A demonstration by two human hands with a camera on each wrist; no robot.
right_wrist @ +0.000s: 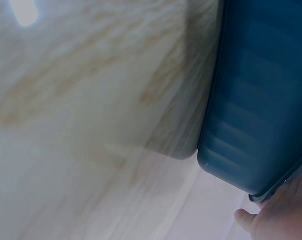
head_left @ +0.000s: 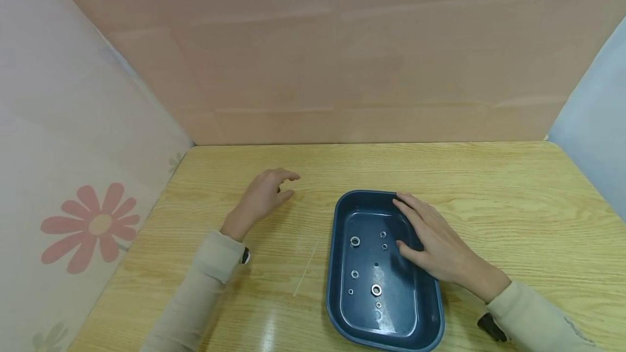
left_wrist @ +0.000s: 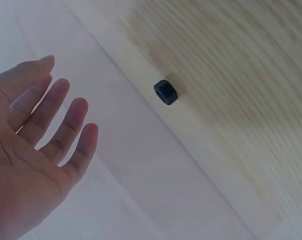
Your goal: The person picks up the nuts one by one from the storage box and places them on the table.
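Observation:
My left hand (head_left: 263, 195) is held above the table left of the tray, its fingers slightly bent and apart, with nothing in its grasp. Close by on the wood stands a black nut (left_wrist: 166, 92), resting on its side; in the head view the hand partly hides it. A dark blue tray (head_left: 333, 265) contains several silver nuts of different sizes, among them a large nut (head_left: 376, 290) and another large nut (head_left: 355, 241). Over the tray's right rim near the far corner lies my right hand (head_left: 435, 240), its fingers nearly straight and its thumb over the inside.
A thin pale strip (head_left: 305, 268) lies on the wooden table (head_left: 528, 221) left of the tray. Behind the table rises a pinkish-brown backdrop (head_left: 342, 69). A white side wall with a pink flower print (head_left: 100, 224) borders the left edge.

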